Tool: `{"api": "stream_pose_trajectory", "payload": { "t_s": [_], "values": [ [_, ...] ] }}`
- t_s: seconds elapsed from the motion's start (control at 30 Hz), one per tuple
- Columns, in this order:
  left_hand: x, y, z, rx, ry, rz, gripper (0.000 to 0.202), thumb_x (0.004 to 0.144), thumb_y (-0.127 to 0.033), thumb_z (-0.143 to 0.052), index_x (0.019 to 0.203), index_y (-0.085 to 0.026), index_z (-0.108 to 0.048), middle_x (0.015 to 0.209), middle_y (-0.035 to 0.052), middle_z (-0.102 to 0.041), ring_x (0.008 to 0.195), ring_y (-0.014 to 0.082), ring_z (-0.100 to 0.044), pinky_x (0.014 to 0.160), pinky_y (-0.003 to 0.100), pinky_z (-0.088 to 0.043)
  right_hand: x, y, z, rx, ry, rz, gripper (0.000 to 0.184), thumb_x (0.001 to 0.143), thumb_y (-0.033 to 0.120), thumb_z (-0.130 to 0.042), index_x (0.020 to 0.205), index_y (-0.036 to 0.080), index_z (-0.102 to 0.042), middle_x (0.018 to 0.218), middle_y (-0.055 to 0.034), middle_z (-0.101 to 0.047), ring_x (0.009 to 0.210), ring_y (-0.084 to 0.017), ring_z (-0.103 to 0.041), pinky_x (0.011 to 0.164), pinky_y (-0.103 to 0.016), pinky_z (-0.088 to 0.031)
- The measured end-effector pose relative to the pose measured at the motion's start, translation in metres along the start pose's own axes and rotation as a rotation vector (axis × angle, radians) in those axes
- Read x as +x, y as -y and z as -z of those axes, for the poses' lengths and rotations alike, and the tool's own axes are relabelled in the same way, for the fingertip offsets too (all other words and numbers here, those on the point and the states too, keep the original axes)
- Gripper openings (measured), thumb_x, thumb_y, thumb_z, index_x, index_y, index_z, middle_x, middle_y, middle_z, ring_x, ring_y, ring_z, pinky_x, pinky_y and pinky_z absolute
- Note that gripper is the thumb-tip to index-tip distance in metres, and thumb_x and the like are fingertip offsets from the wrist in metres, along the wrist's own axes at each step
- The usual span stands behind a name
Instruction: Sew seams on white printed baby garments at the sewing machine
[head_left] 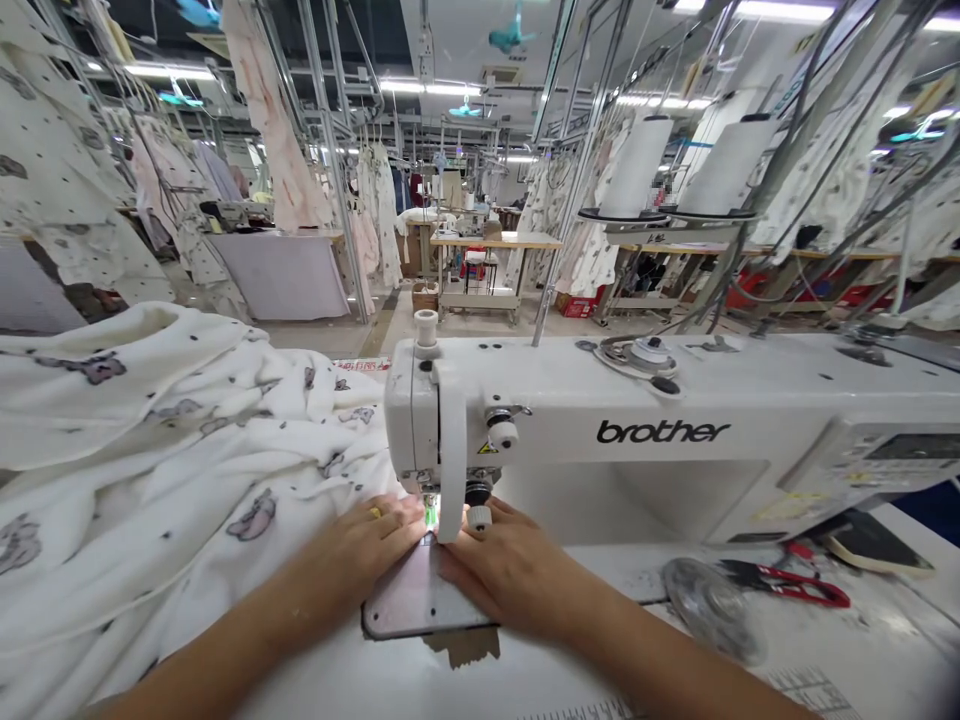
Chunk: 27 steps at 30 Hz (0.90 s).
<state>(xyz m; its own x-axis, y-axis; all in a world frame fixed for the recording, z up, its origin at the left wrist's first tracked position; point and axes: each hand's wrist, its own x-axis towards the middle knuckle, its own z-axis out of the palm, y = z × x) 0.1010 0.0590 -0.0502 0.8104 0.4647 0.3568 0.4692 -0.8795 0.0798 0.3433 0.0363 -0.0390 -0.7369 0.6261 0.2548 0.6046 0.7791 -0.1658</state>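
My left hand (360, 548), with a gold ring on one finger, lies on a white fabric (150, 470) printed with grey animal shapes and dots, just left of the presser foot (429, 510). The fabric heaps up to the left of a white Brother sewing machine (600, 430). My right hand (502, 572) rests right of the needle, its fingers at the edge of a steel plate (412, 600) on the machine bed. The machine head hides the needle's upper part, and a small light shines by the foot.
Red-handled thread snips (795, 585) and a round metal disc (709, 608) lie on the table right of my right hand. Two white thread cones (637, 165) stand behind the machine. Printed garments hang from overhead rails, with worktables beyond.
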Motion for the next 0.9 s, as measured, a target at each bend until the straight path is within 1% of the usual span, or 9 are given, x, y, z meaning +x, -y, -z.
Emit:
{"api": "stream_pose_trajectory", "payload": {
  "t_s": [0.13, 0.23, 0.33, 0.43, 0.53, 0.6, 0.7, 0.8, 0.9],
  "values": [
    [-0.001, 0.001, -0.001, 0.015, 0.041, 0.003, 0.034, 0.095, -0.009, -0.047, 0.127, -0.017, -0.056, 0.126, 0.0111, -0.064, 0.118, 0.0232, -0.059, 0.102, 0.044, -0.05, 0.0, -0.005, -0.005, -0.069, -0.079, 0.071, 0.011, 0.099, 0.022, -0.051, 0.089, 0.017, -0.056, 0.083, -0.0054, -0.063, 0.083, -0.021, -0.056, 0.087, -0.034, -0.044],
    [-0.001, 0.001, -0.002, 0.018, 0.07, 0.028, 0.034, 0.095, -0.008, -0.048, 0.127, -0.017, -0.055, 0.127, 0.0107, -0.062, 0.12, 0.0237, -0.057, 0.101, 0.044, -0.05, 0.001, -0.01, -0.009, -0.113, -0.085, 0.112, 0.01, 0.099, 0.018, -0.048, 0.095, 0.017, -0.057, 0.085, -0.0065, -0.065, 0.085, -0.022, -0.056, 0.089, -0.035, -0.044],
    [-0.002, 0.001, -0.003, 0.0, 0.022, 0.025, 0.033, 0.096, -0.008, -0.045, 0.125, -0.017, -0.057, 0.125, 0.0118, -0.063, 0.118, 0.0235, -0.058, 0.098, 0.044, -0.052, 0.005, -0.013, -0.013, -0.151, -0.046, 0.108, 0.012, 0.101, 0.017, -0.046, 0.104, 0.017, -0.058, 0.095, -0.009, -0.066, 0.092, -0.023, -0.057, 0.09, -0.038, -0.044],
    [-0.002, 0.0, -0.003, -0.032, -0.021, 0.046, 0.035, 0.095, -0.008, -0.044, 0.125, -0.018, -0.057, 0.124, 0.012, -0.062, 0.115, 0.0232, -0.058, 0.095, 0.041, -0.054, 0.009, -0.014, -0.017, -0.164, -0.016, 0.115, 0.012, 0.101, 0.019, -0.047, 0.106, 0.017, -0.057, 0.102, -0.0101, -0.066, 0.097, -0.023, -0.058, 0.09, -0.038, -0.044],
    [-0.001, -0.001, -0.001, -0.045, -0.021, 0.071, 0.038, 0.093, -0.005, -0.045, 0.127, -0.019, -0.057, 0.122, 0.011, -0.062, 0.111, 0.023, -0.06, 0.093, 0.039, -0.054, 0.012, -0.013, -0.022, -0.201, -0.011, 0.098, 0.01, 0.1, 0.018, -0.048, 0.102, 0.018, -0.057, 0.093, -0.0084, -0.066, 0.096, -0.023, -0.059, 0.088, -0.037, -0.046],
    [0.001, -0.003, 0.002, -0.031, -0.005, 0.062, 0.036, 0.093, -0.005, -0.046, 0.124, -0.019, -0.058, 0.118, 0.0097, -0.064, 0.11, 0.0225, -0.06, 0.095, 0.038, -0.054, 0.012, -0.013, -0.024, -0.234, -0.017, 0.092, 0.012, 0.1, 0.016, -0.045, 0.103, 0.016, -0.057, 0.089, -0.0091, -0.066, 0.098, -0.024, -0.058, 0.089, -0.038, -0.046],
    [0.002, -0.004, 0.005, 0.013, 0.035, 0.052, 0.032, 0.093, -0.007, -0.05, 0.122, -0.017, -0.059, 0.117, 0.0093, -0.066, 0.115, 0.0223, -0.059, 0.1, 0.039, -0.051, 0.011, -0.011, -0.023, -0.274, -0.016, 0.106, 0.017, 0.1, 0.013, -0.043, 0.112, 0.014, -0.055, 0.094, -0.0125, -0.066, 0.101, -0.026, -0.059, 0.093, -0.04, -0.044],
    [0.002, -0.005, 0.006, 0.045, 0.052, 0.029, 0.031, 0.094, -0.008, -0.05, 0.123, -0.015, -0.058, 0.119, 0.0111, -0.065, 0.12, 0.0226, -0.056, 0.104, 0.041, -0.048, 0.011, -0.009, -0.017, -0.305, -0.01, 0.121, 0.021, 0.098, 0.01, -0.044, 0.115, 0.013, -0.054, 0.094, -0.0121, -0.067, 0.097, -0.025, -0.06, 0.094, -0.04, -0.044],
    [0.002, -0.005, 0.006, 0.096, 0.087, 0.021, 0.029, 0.095, -0.007, -0.049, 0.122, -0.013, -0.057, 0.121, 0.0123, -0.065, 0.119, 0.0231, -0.057, 0.104, 0.042, -0.047, 0.012, -0.009, -0.011, -0.286, -0.009, 0.112, 0.023, 0.097, 0.008, -0.042, 0.116, 0.013, -0.055, 0.094, -0.0111, -0.067, 0.102, -0.025, -0.058, 0.093, -0.038, -0.044]
  ]
}}
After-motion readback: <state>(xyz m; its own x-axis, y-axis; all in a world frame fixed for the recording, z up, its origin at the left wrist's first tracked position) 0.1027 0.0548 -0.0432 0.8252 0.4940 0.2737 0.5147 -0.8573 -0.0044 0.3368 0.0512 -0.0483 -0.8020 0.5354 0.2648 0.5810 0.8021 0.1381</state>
